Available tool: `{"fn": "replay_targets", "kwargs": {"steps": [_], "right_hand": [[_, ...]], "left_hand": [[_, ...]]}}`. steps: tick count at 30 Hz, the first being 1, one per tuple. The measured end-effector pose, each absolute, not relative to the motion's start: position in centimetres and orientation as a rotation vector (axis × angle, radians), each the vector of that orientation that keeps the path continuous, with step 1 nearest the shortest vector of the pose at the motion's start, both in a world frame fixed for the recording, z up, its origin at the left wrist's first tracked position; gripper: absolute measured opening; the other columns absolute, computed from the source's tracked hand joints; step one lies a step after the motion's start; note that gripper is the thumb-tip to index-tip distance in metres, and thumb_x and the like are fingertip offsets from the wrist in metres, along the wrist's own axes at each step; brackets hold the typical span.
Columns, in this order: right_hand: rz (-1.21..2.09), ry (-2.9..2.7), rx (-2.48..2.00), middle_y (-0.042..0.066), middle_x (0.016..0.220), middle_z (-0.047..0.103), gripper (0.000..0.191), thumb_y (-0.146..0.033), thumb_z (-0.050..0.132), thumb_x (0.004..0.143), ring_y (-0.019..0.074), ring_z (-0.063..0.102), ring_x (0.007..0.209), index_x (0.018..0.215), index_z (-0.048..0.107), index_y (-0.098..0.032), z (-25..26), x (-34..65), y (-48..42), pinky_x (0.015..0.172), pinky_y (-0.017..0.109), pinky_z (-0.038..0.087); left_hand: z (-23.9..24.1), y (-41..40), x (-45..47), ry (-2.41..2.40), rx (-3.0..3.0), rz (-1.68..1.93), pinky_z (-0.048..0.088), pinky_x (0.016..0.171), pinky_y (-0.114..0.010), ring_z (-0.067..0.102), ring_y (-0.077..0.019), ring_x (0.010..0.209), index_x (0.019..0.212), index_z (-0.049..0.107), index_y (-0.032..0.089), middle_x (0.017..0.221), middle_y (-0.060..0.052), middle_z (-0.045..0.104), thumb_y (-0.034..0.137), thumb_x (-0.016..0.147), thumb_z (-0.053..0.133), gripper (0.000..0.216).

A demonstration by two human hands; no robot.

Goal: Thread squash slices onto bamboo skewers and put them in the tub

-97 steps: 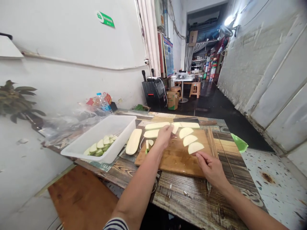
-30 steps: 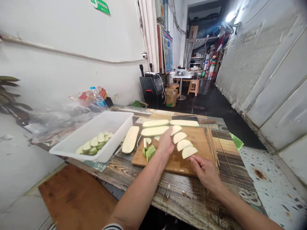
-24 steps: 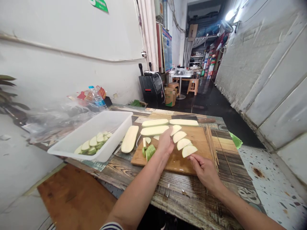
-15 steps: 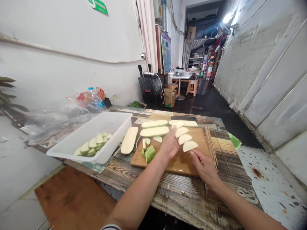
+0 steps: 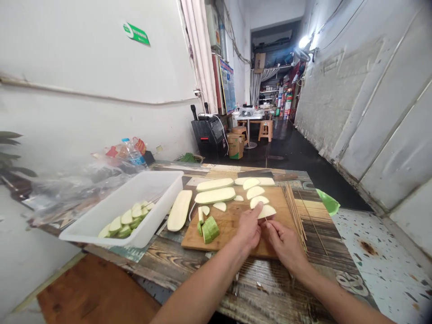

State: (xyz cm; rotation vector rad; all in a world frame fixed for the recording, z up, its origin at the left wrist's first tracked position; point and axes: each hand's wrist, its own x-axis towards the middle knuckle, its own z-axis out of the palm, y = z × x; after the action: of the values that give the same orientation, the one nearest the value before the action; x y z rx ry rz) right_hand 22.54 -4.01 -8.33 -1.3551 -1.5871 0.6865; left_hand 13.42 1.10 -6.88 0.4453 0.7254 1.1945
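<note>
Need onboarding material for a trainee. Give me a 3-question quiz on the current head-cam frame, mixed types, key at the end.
1. Short answer: what are the fingertips of the right hand pinching?

2. True or false: the white bin stands to the left of the cutting board and has cut slices in it.

3. Multiple choice: where does the knife lie?
a) inside the white bin
b) on the floor
c) beyond the cutting board's far edge

Key:
1. A thin stick.
2. True.
3. c
</note>
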Motion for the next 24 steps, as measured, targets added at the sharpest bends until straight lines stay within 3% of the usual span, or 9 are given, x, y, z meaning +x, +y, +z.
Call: {"fn": "replay_targets", "kwargs": {"steps": [13, 17, 24], "right_hand": [[0.605, -1.585, -1.361, 0.001, 0.057, 0.058, 0.033, -0.035, 0.038, 0.085, 0.0149, 0.052, 0.055, 0.069, 0.061, -0.015, -7.5, 22.5, -3.6, 0.054, 0.023, 0.04], [0.582, -1.614, -1.343, 0.001, 0.058, 0.058, 0.033, -0.035, 0.038, 0.085, 0.014, 0.051, 0.053, 0.07, 0.06, -0.016, -7.6, 22.4, -3.8, 0.052, 0.022, 0.038], [0.642, -1.68, -1.28, -0.001, 0.055, 0.053, 0.031, -0.032, 0.037, 0.085, 0.0124, 0.046, 0.05, 0.065, 0.055, -0.017, -8.1, 22.1, -4.0, 0.049, 0.02, 0.035]], "left_hand": [[-6.5, 0.4, 14.0, 0.709, 0.442, 1.209, 0.047, 0.057, -0.023, 0.059, -0.013, 0.057, 0.07, 0.063, 0.008, 0.066, -0.008, 0.065, 0.029, 0.066, 0.069, 0.022], [-5.3, 0.8, 13.1, 0.732, 0.465, 1.224, 0.045, 0.048, -0.022, 0.06, -0.0147, 0.057, 0.08, 0.063, 0.01, 0.071, -0.008, 0.065, 0.036, 0.068, 0.067, 0.029], [-5.8, 2.3, 12.3, 0.737, 0.312, 1.284, 0.052, 0.059, -0.03, 0.063, -0.0187, 0.068, 0.087, 0.059, 0.008, 0.083, -0.013, 0.066, 0.028, 0.079, 0.057, 0.022]]}}
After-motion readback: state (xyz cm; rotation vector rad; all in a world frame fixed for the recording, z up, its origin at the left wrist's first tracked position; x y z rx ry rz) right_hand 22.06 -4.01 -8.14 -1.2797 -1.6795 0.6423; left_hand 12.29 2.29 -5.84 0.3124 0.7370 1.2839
